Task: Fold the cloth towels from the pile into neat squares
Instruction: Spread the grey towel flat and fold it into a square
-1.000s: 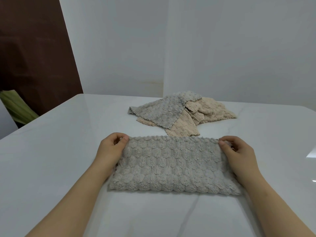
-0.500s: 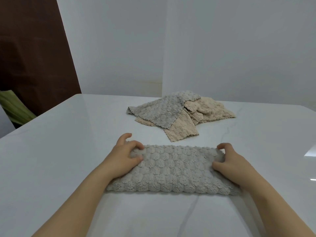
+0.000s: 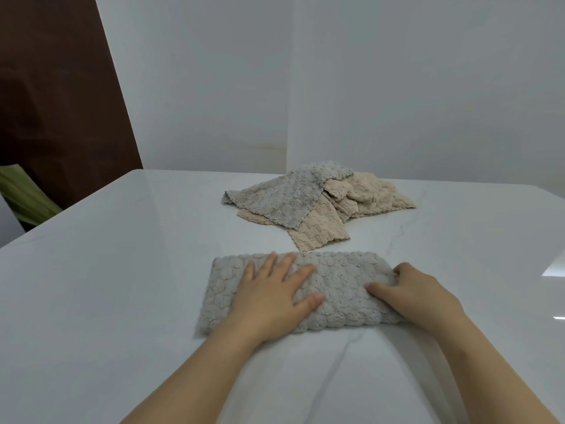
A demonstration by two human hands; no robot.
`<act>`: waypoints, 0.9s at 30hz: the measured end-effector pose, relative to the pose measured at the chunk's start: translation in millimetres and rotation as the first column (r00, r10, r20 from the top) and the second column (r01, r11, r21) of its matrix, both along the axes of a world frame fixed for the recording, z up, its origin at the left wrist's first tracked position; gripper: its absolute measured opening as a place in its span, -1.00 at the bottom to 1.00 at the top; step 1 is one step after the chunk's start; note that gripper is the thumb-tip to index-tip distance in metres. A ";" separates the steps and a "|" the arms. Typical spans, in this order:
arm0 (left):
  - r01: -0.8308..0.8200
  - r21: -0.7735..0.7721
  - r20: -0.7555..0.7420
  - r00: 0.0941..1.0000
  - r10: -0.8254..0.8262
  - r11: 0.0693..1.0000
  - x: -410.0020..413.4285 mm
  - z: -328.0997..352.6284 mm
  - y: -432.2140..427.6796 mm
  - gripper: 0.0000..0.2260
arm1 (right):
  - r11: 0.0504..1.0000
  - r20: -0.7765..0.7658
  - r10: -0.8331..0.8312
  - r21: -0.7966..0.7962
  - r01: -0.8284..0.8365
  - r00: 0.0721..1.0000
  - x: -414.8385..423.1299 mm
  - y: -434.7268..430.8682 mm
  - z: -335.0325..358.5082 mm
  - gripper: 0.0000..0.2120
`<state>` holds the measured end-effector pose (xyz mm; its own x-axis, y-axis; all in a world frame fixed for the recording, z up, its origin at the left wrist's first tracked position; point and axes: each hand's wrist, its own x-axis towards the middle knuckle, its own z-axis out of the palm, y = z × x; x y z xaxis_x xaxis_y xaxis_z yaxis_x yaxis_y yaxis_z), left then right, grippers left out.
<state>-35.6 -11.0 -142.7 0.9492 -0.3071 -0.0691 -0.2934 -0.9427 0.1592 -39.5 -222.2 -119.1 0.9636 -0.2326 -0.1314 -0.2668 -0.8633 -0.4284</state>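
So the grey towel (image 3: 342, 280) is lying on the near desk (image 3: 122, 270), long axis running left-right. The left grip (image 3: 269, 298) is pressing flat, fingers spread, on its left half. The right grip (image 3: 422, 295) is curling round the right end, so I'm guessing that end's folding over leftward.

Grey towel (image 3: 345, 280): thick fluffy cloth, matt, raised in rounded bubble-like bumps.
Towel pile (image 3: 305, 203): same bumpy cloth, grey and beige; the top grey piece shows a flatter, shaggier face.
Tabletop (image 3: 122, 286): white, smooth, glossy, marble-like with thin grey veins.
Wall (image 3: 397, 87): plain, matt.
Panel (image 3: 55, 102): dark brown, matt.
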 end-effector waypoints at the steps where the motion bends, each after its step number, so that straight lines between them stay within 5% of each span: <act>1: -0.005 0.034 -0.026 1.000 0.006 0.999 1.3 -2.2 -1.0 -0.46 | 1.000 -0.005 0.010 0.019 -0.010 1.000 0.9 -1.6 -1.6 -0.65; 14: -0.104 -0.004 -0.003 0.995 0.104 0.995 -5.5 -0.3 -42.8 -0.45 | 0.963 0.254 -0.153 0.254 0.086 0.955 1.0 -21.5 -6.3 -0.85; 17: -0.100 -0.023 0.035 0.994 0.101 0.995 -5.1 7.0 -31.4 -0.47 | 0.865 0.200 -0.225 0.492 0.101 0.954 1.3 -23.7 -1.6 -0.90; 19: -0.111 0.016 0.026 0.994 0.110 0.994 -4.7 7.2 -19.9 -0.45 | 0.777 0.151 -0.247 0.621 0.103 0.957 1.4 -26.6 0.7 -0.76; 22: -0.117 0.052 -0.021 0.993 0.118 0.992 -5.7 0.0 -10.9 -0.44 | 0.725 0.120 -0.258 0.680 0.110 0.959 2.5 -27.9 -0.8 -0.66; 27: -0.109 -0.054 0.043 0.993 0.112 0.993 -10.3 -2.8 -10.9 -0.44 | 0.598 0.205 -0.331 0.801 0.037 0.921 -0.3 -12.8 0.3 -0.93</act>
